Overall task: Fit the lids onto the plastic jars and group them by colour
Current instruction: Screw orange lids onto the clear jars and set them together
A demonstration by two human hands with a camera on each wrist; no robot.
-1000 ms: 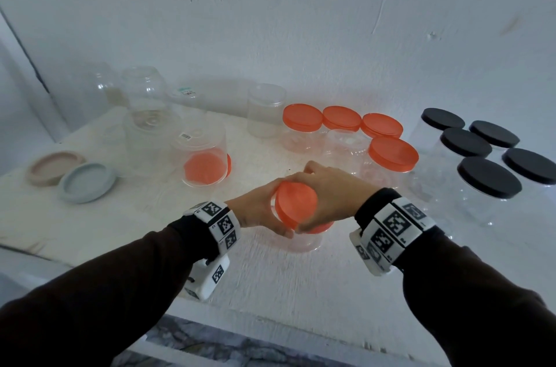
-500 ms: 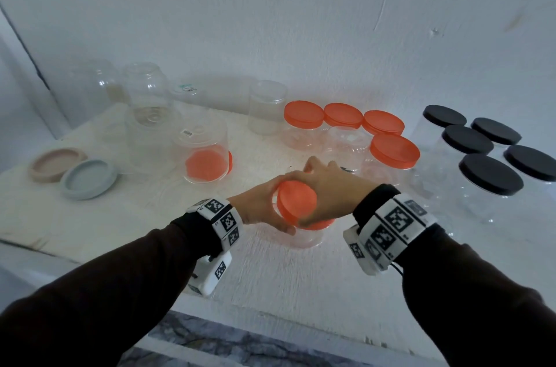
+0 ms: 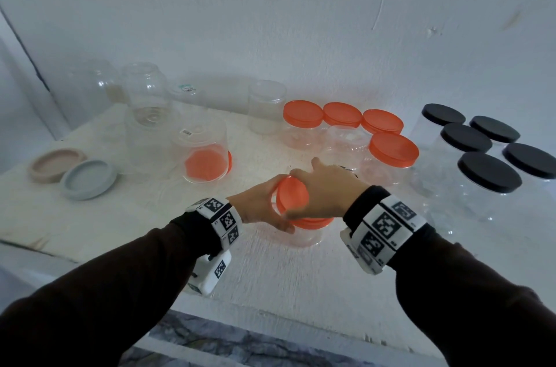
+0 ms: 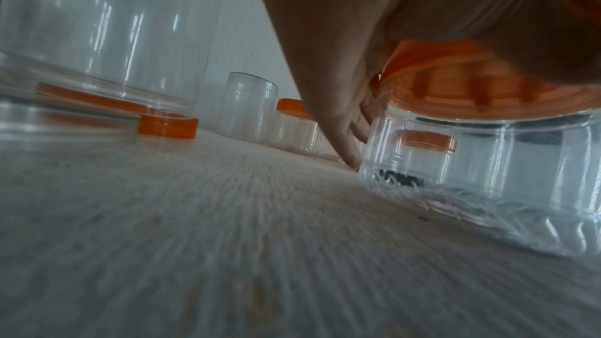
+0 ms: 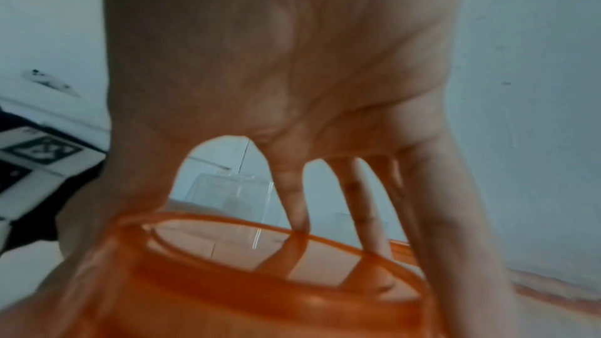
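Note:
A clear plastic jar stands on the white shelf in front of me. An orange lid sits on its mouth. My right hand grips that lid from above, fingers spread round its rim. My left hand holds the jar's side; its fingers reach down the clear wall. Several orange-lidded jars stand grouped behind, and several black-lidded jars at the right.
An upturned clear jar covers another orange lid at the left. Several lidless clear jars stand at the back left by the wall. A beige lid and a grey-blue lid lie at the far left.
My right hand has turned on the orange lid, its thumb swinging away from me. The jar stays in the same spot and my left hand keeps its hold.

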